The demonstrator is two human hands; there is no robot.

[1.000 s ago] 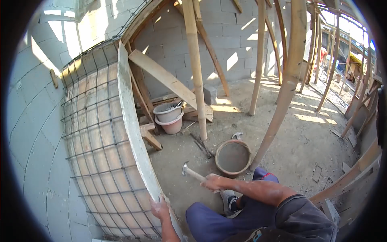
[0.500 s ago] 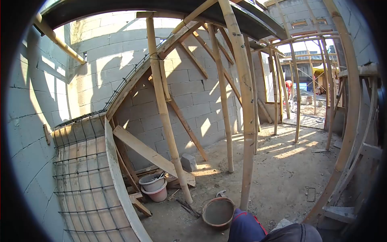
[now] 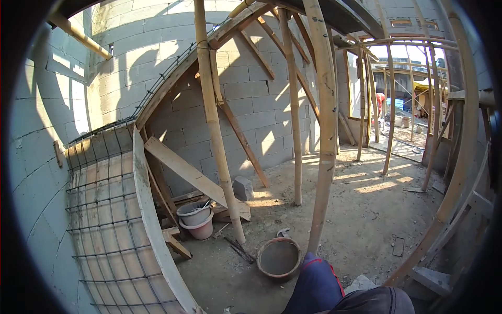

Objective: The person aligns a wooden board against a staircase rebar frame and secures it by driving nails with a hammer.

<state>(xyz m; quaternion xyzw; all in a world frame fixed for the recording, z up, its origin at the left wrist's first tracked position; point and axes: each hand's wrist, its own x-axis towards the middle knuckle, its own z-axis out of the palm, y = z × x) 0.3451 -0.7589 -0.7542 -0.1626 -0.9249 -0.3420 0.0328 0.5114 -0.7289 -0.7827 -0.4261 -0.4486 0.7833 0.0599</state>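
Observation:
Neither of my hands shows in the head view. My bent leg in dark blue trousers with red piping [image 3: 316,282] comes in at the bottom, beside a dark grey clothed part [image 3: 374,302]. Just ahead of the knee, a round bucket [image 3: 278,273] stands upright on the dirt floor, with grey material inside. Behind its rim lies a small pale object [image 3: 283,232] that I cannot make out. Thin dark rods [image 3: 239,250] rest to the bucket's left. Farther back, a grey bucket [image 3: 193,213] sits in a pinkish one [image 3: 200,230].
Bamboo props [image 3: 321,131] rise from the floor around me. On the left slopes wooden formwork with a rebar grid [image 3: 107,196], edged by a board [image 3: 149,220]. A plank [image 3: 191,175] leans near a grey block [image 3: 242,188]. A person in red [image 3: 380,99] is outside.
My view has tilted down, so the floor and buckets appear higher. More of my blue trouser leg shows. The bucket by my knee stays in place.

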